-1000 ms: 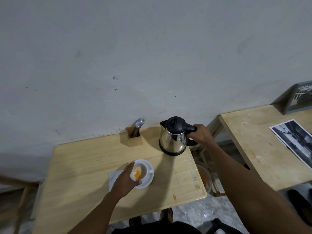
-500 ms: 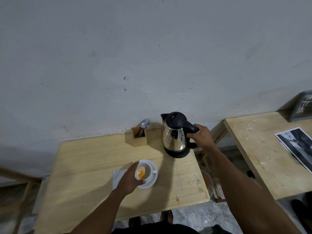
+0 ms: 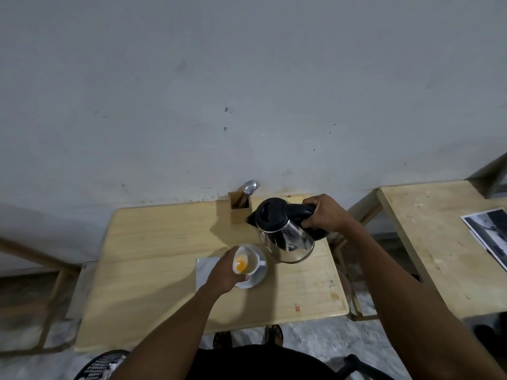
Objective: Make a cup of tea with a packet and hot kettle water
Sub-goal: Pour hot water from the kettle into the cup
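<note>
You will find no text, brand or number that can be read anywhere in this view. The small red mark (image 3: 297,308) near the front edge of the worktop (image 3: 153,270) is too small to make out. The black-and-white print (image 3: 491,231) on the side table (image 3: 428,242) shows only blurred shapes, no legible words.

Bare room: plain wall (image 3: 247,78), wooden tables (image 3: 153,270).
</note>
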